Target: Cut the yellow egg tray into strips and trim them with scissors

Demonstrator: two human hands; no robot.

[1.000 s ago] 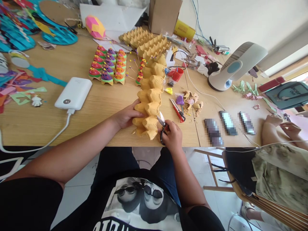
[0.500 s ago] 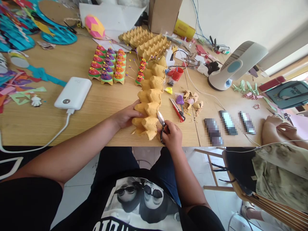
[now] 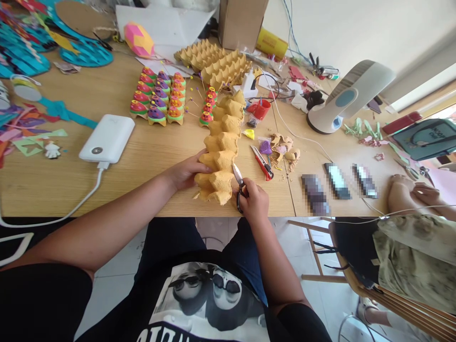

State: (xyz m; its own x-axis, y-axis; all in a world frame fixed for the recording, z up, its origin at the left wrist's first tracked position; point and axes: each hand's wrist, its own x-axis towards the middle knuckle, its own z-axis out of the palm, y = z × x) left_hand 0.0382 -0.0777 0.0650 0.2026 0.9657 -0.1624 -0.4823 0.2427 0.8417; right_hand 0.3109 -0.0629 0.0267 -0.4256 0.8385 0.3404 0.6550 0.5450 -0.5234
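Observation:
A long strip of yellow egg carton [image 3: 221, 141] runs away from me, its near end above the table's front edge. My left hand [image 3: 188, 170] grips its left side, with part of the fingers hidden behind the cardboard. In my right hand [image 3: 254, 199] is a pair of scissors [image 3: 239, 180], fingers closed round the black handles. The blade lies against the right side of the strip, between its two nearest bumps; how far the blades are apart I cannot tell. A red utility knife [image 3: 262, 164] rests just to the right.
Painted egg-carton pieces [image 3: 156, 99] stand in rows behind, near uncut egg trays [image 3: 213, 61]. A white power bank [image 3: 107, 137] lies left. Right are carton scraps [image 3: 283, 145], a red cup [image 3: 261, 109], a white fan [image 3: 347, 97], several phones [image 3: 337, 180] and another person's arms [image 3: 402, 192].
The near end of the strip has tilted slightly. Both hands keep their hold, and the scissors stay at the same gap; the whole view has shifted a little.

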